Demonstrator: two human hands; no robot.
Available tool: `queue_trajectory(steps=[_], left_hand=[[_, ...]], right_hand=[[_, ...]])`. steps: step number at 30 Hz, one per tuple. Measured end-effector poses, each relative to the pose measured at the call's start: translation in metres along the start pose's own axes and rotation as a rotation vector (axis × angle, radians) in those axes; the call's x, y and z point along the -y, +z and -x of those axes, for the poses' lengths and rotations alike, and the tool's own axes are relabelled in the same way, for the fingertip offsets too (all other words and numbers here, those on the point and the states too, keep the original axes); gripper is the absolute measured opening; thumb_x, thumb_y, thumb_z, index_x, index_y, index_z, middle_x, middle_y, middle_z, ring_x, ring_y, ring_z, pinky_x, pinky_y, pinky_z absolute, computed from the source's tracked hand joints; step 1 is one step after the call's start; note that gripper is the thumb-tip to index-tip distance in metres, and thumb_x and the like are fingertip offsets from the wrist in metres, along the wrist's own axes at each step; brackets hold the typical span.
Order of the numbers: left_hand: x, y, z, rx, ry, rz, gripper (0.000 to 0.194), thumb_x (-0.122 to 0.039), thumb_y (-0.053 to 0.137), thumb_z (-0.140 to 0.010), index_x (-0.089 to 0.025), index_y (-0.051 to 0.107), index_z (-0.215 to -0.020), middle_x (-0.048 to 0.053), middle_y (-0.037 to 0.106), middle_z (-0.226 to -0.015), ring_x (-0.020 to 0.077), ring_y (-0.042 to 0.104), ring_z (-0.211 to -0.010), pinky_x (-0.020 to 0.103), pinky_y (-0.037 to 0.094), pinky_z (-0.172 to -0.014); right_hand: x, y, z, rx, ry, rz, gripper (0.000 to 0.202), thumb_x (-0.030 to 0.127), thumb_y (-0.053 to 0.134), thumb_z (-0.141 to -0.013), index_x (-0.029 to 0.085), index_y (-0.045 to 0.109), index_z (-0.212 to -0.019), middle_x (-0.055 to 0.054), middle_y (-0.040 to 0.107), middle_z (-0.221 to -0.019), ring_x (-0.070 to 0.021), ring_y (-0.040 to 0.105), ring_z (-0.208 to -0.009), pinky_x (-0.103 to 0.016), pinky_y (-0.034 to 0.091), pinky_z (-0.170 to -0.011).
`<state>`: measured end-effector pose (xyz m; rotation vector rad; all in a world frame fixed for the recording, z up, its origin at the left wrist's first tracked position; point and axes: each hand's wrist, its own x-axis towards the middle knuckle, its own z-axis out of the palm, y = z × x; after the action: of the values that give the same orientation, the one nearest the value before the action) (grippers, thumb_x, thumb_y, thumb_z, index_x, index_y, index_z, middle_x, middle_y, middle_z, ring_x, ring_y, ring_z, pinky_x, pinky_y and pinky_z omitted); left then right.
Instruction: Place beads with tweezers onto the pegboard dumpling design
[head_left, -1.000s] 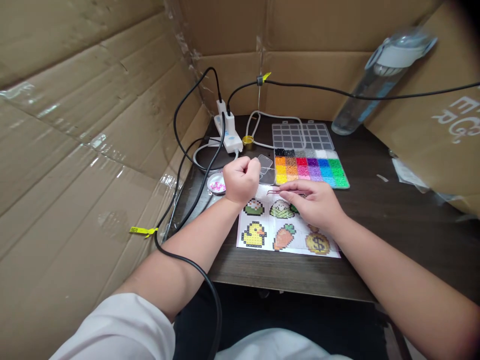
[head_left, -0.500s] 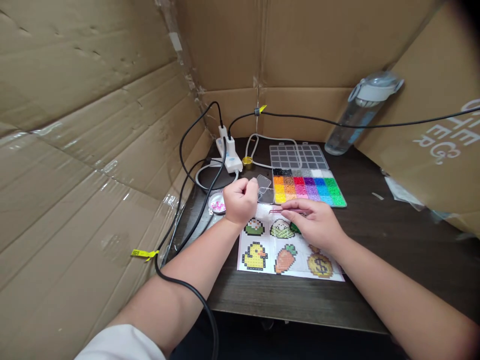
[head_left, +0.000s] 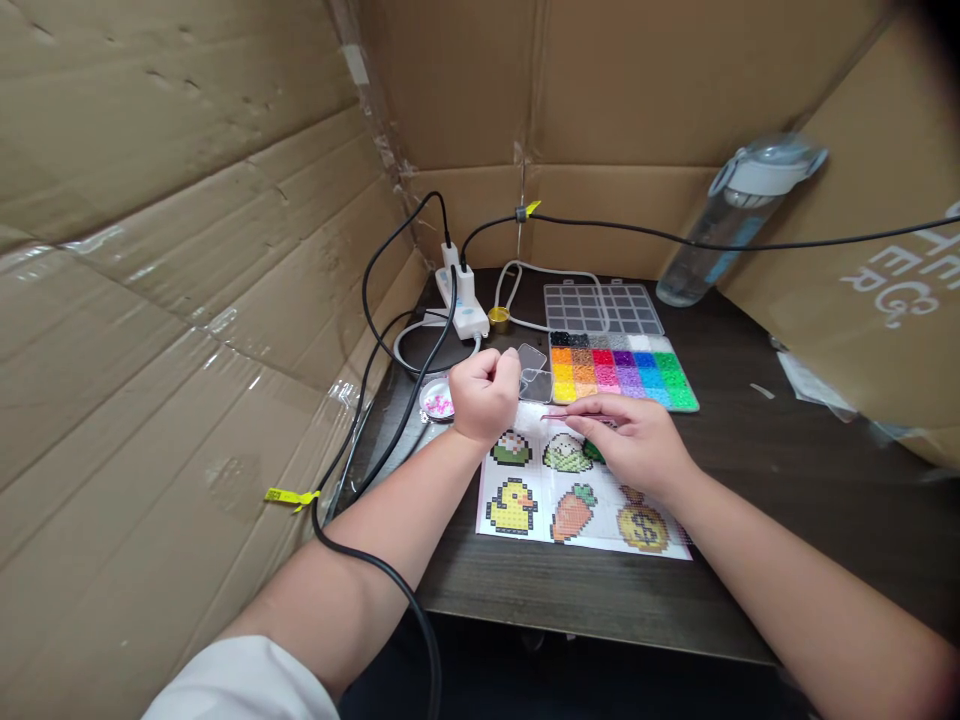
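Observation:
My right hand [head_left: 637, 440] pinches a pair of thin pinkish tweezers [head_left: 559, 416], tips pointing left over the upper part of the pattern sheet [head_left: 517, 525]. My left hand [head_left: 486, 395] is curled into a fist at the sheet's upper left; whatever it may hold is hidden. On the sheet are pixel pictures, among them a yellow duck, a carrot and a money bag. Something clear or whitish lies on the sheet between the hands, too unclear to name. Left of my fist sits a small round dish [head_left: 427, 402] of pink and white beads. Behind my right hand stands a compartment box [head_left: 697, 408] of coloured beads.
The box's clear gridded lid [head_left: 604, 308] lies open behind it. Small clear plastic cases [head_left: 535, 384] rest beside it. A white power strip [head_left: 469, 318] has black cables [head_left: 390, 462], one crossing my left forearm. A water bottle [head_left: 712, 235] leans against cardboard walls [head_left: 622, 90] around the table.
The view has shifted slightly, so everything sits a little to the right and higher. Both hands keep nearly the same pose, the tweezers still over the sheet.

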<state>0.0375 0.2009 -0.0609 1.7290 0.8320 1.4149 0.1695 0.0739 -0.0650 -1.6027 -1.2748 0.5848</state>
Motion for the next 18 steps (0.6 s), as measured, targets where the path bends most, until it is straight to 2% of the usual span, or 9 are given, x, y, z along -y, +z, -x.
queue_trajectory(steps=[18], left_hand=[[-0.0008, 0.0005, -0.0001, 0.0, 0.004, -0.011, 0.047, -0.027, 0.056, -0.081, -0.018, 0.023, -0.049, -0.004, 0.023, -0.048, 0.0081, 0.023, -0.048, 0.027, 0.021, -0.047]], right_hand=[[0.0046, -0.0006, 0.0018, 0.011, -0.012, 0.01, 0.01, 0.028, 0.067, -0.083, 0.023, 0.076, -0.086, -0.005, 0.077, -0.094, -0.0218, 0.071, -0.09, -0.04, 0.057, -0.084]])
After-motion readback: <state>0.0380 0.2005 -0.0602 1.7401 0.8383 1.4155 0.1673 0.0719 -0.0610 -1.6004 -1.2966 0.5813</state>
